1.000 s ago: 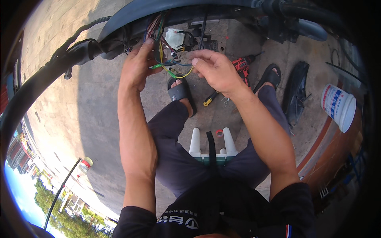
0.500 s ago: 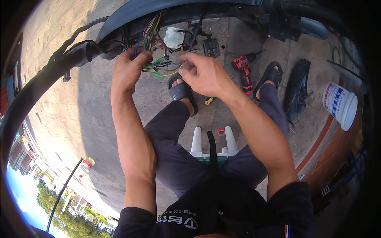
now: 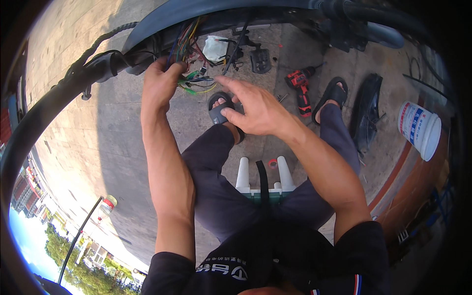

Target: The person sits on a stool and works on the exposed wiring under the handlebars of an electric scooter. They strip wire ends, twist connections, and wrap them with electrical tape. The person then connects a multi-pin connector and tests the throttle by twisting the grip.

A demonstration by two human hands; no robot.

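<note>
Colored wires (image 3: 188, 34) hang from the black vehicle frame (image 3: 221, 14) at the top, with small green connectors (image 3: 190, 90) and loose yellow and dark leads at their lower end. My left hand (image 3: 160, 81) is closed round this bundle at its left side, thumb on the wires. My right hand (image 3: 250, 108) is open just below and right of the leads, thumb apart and forefinger reaching toward them; it holds nothing that I can see. Beyond the wires on the ground lie a white pad (image 3: 216, 48) and a black pedal-like part (image 3: 259, 60).
A red-and-black drill (image 3: 303, 96) lies between my sandalled feet. A long black panel (image 3: 367, 112) and a white bucket (image 3: 419, 129) are at the right. A small stool with white legs (image 3: 244, 172) and a red tape roll (image 3: 273, 163) are below my hands. A black tube (image 3: 44, 103) curves along the left.
My right hand has let go of the yellow lead, spread its fingers and moved a little downward. My left hand has shifted slightly left, still on the wires.
</note>
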